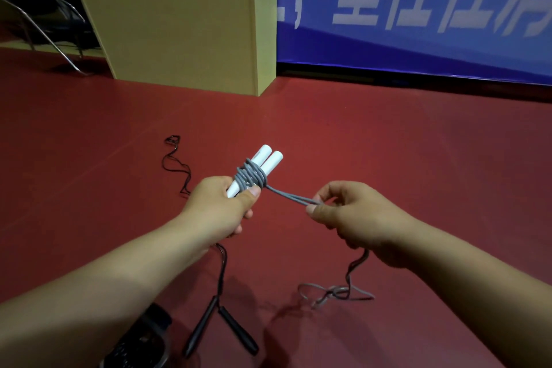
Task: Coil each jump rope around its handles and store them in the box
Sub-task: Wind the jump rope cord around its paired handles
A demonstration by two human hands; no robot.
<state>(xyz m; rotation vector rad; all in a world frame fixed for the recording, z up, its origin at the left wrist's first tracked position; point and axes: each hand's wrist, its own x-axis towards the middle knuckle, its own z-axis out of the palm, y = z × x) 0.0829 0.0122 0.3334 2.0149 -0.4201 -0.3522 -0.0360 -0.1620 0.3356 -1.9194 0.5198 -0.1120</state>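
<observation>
Head view shows the left hand [222, 200] gripping white handles [263, 164] partly wrapped in grey rope [249, 178], right hand [343, 212] pinching its slack, while the black jump rope [221, 326] lies uncoiled on the floor.

1. A dark red floor [388, 143] spread out below me, smooth and faintly glossy, with soft shadows lying on it near my feet.
2. A blue banner [418, 24] with large white characters covered the wall ahead, running from the middle to the right edge; a dark strip ran along its foot where it met the floor.
3. A tan cabinet [179, 30] stood on the floor at the left of the banner, its plain panel facing me.
4. A chair [38, 9] with chrome legs sat in the dim far-left corner, beside the cabinet.
5. The light was low and uneven, darker toward the edges.
</observation>
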